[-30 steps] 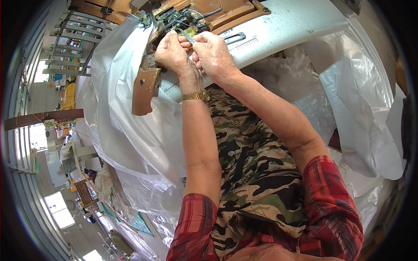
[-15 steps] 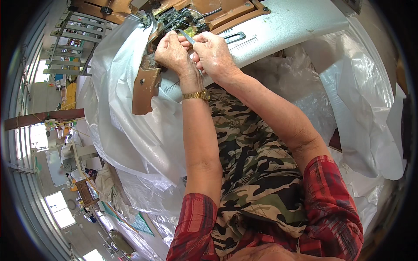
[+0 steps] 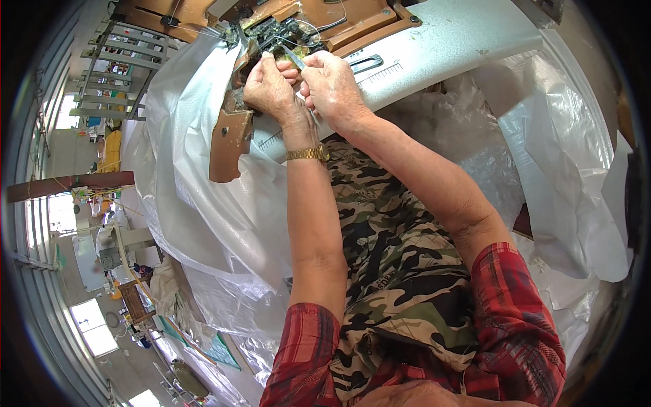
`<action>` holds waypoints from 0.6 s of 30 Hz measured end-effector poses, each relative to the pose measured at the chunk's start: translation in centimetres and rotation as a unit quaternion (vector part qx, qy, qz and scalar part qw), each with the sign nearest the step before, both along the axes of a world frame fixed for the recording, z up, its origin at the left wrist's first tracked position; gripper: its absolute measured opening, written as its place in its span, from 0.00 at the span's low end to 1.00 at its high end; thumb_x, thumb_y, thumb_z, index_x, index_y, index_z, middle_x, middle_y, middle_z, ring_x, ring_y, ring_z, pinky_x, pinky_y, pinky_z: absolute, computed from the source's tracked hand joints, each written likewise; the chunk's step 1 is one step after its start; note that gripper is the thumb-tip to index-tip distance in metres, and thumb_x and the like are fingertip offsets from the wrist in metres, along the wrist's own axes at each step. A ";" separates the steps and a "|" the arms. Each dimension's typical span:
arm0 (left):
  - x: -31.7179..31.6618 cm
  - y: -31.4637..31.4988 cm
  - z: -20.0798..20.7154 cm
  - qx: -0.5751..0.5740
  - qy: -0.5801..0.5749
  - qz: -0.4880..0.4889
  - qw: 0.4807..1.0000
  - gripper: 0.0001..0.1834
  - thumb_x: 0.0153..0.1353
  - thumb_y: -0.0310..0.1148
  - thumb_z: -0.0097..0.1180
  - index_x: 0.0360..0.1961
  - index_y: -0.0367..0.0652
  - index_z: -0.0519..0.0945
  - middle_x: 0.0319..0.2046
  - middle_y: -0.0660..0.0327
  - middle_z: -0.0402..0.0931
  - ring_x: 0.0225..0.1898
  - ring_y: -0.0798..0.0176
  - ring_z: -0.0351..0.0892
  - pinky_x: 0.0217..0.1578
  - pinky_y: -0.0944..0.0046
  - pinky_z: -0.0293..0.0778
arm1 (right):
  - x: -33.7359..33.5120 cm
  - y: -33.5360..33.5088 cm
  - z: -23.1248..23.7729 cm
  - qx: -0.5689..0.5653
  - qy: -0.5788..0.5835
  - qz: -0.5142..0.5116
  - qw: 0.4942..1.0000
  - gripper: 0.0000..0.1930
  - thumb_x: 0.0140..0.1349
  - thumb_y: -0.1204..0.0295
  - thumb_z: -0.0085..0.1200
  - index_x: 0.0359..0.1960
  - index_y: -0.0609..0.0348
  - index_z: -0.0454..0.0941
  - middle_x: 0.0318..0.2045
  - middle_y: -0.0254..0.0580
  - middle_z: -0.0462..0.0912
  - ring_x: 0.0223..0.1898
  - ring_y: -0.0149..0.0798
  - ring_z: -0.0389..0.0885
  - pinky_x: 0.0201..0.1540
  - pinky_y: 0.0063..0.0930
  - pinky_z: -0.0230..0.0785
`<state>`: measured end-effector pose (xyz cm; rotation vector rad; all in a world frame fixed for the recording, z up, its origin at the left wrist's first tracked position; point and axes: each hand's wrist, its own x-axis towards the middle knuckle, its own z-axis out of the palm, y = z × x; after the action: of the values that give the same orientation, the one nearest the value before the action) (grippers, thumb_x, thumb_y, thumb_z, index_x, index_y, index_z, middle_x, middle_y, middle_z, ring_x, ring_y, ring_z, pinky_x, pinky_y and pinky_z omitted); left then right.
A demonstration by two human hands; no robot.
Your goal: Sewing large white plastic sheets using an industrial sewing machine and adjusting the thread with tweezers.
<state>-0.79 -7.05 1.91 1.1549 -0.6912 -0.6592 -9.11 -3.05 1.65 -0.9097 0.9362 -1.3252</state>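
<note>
My right hand (image 3: 333,87) is closed on a slim, pointed silver tool that looks like tweezers (image 3: 296,58). Its tip reaches in among the greasy dark metal parts (image 3: 271,32) of a machine, probably a sewing machine. Just left of it, my left hand (image 3: 272,91) is closed in a pinch below the same parts; whatever its fingers hold is too small to make out. A pale thread (image 3: 313,28) loops over the mechanism. Under my left hand a brown metal plate (image 3: 229,146) juts out toward me.
Brown machine covers (image 3: 363,24) lie behind the mechanism. The silver-grey bed (image 3: 461,34) carries a printed scale and a slot. White plastic sheeting (image 3: 196,163) hangs at the left, and clear plastic (image 3: 556,149) at the right. A metal rack (image 3: 125,64) stands far left.
The silver tool's tip has shifted slightly right and its angle is steeper. Both hands stay close together at the mechanism. The whole view has moved a little.
</note>
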 end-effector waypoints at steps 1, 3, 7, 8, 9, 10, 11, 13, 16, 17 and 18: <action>0.1 -0.1 -0.1 -0.001 0.000 0.000 1.000 0.11 0.63 0.27 0.55 0.24 0.31 0.78 0.17 0.59 0.77 0.12 0.72 0.71 0.11 0.74 0.66 | 0.1 -0.1 -0.1 -0.001 0.000 0.000 1.000 0.07 0.67 0.73 0.46 0.40 0.64 0.73 0.21 0.31 0.74 0.18 0.22 0.70 0.19 0.17 0.65; 0.2 0.0 0.0 -0.001 0.020 -0.013 1.000 0.11 0.62 0.27 0.55 0.24 0.31 0.78 0.17 0.59 0.77 0.12 0.72 0.71 0.11 0.74 0.65 | 0.4 -0.2 -0.2 -0.018 -0.004 -0.012 1.000 0.07 0.67 0.73 0.46 0.40 0.64 0.73 0.21 0.31 0.74 0.18 0.21 0.70 0.19 0.16 0.66; -0.2 0.4 0.6 0.008 0.041 -0.023 0.999 0.11 0.64 0.29 0.53 0.29 0.30 0.76 0.18 0.59 0.73 0.12 0.75 0.66 0.10 0.77 0.61 | 0.8 -0.7 -0.4 -0.026 -0.010 -0.033 0.999 0.07 0.67 0.73 0.46 0.41 0.65 0.72 0.21 0.31 0.75 0.18 0.21 0.70 0.19 0.16 0.67; -0.4 0.6 0.7 0.011 0.049 -0.020 0.999 0.11 0.64 0.30 0.52 0.30 0.30 0.76 0.18 0.60 0.72 0.12 0.75 0.66 0.10 0.77 0.60 | 0.9 -0.6 -0.4 -0.022 -0.016 -0.033 0.999 0.07 0.67 0.73 0.46 0.41 0.65 0.72 0.21 0.31 0.75 0.18 0.21 0.70 0.19 0.15 0.67; -0.4 0.7 0.8 0.013 0.057 -0.017 0.998 0.11 0.64 0.30 0.52 0.30 0.30 0.76 0.18 0.60 0.72 0.12 0.75 0.66 0.10 0.77 0.60 | 0.9 -0.7 -0.3 -0.018 -0.023 -0.034 0.999 0.07 0.67 0.74 0.46 0.41 0.65 0.72 0.21 0.31 0.75 0.18 0.21 0.70 0.19 0.15 0.67; -0.5 0.8 0.9 0.010 0.048 -0.019 0.999 0.11 0.63 0.31 0.52 0.31 0.30 0.76 0.18 0.60 0.73 0.12 0.74 0.67 0.11 0.77 0.61 | 1.1 -0.8 -0.4 -0.018 -0.023 -0.034 0.999 0.07 0.67 0.74 0.46 0.41 0.65 0.72 0.21 0.31 0.75 0.18 0.21 0.70 0.19 0.15 0.67; -0.5 0.9 0.9 0.009 0.047 -0.019 0.999 0.11 0.63 0.31 0.52 0.31 0.30 0.76 0.18 0.60 0.73 0.12 0.74 0.67 0.11 0.77 0.61 | 1.4 -0.9 -0.5 -0.037 -0.021 -0.051 0.998 0.07 0.64 0.76 0.46 0.38 0.68 0.73 0.21 0.38 0.78 0.20 0.25 0.76 0.23 0.20 0.71; -0.5 0.9 1.0 0.013 0.049 -0.015 0.999 0.12 0.65 0.32 0.50 0.30 0.32 0.77 0.17 0.61 0.72 0.10 0.74 0.65 0.09 0.74 0.58 | 1.7 -1.1 -0.5 -0.056 -0.021 -0.066 0.996 0.06 0.61 0.79 0.46 0.35 0.70 0.74 0.21 0.44 0.81 0.22 0.30 0.82 0.27 0.26 0.76; -0.6 1.2 1.0 0.000 0.050 -0.031 0.998 0.12 0.65 0.32 0.49 0.31 0.32 0.76 0.16 0.63 0.70 0.10 0.75 0.62 0.08 0.75 0.56 | 2.0 -1.4 -0.7 -0.054 -0.056 -0.074 0.994 0.07 0.61 0.79 0.45 0.37 0.71 0.74 0.20 0.44 0.81 0.22 0.30 0.82 0.26 0.26 0.75; -0.6 1.2 0.9 -0.010 0.055 -0.036 0.998 0.12 0.65 0.32 0.48 0.30 0.32 0.76 0.16 0.63 0.70 0.09 0.75 0.62 0.08 0.75 0.56 | 2.1 -1.6 -0.8 -0.065 -0.050 -0.077 0.994 0.07 0.61 0.79 0.45 0.37 0.71 0.73 0.20 0.44 0.80 0.22 0.30 0.81 0.26 0.26 0.75; -0.5 1.3 0.9 -0.005 0.050 -0.037 0.998 0.13 0.65 0.32 0.48 0.29 0.33 0.75 0.15 0.64 0.69 0.09 0.76 0.61 0.08 0.75 0.55 | 2.1 -1.7 -0.8 -0.076 -0.045 -0.079 0.993 0.07 0.61 0.79 0.45 0.37 0.71 0.73 0.19 0.45 0.80 0.21 0.30 0.81 0.26 0.26 0.74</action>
<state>-1.30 -5.75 2.84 1.0847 -0.6536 -0.7699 -6.97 -4.72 0.87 -0.8979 0.8594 -1.5764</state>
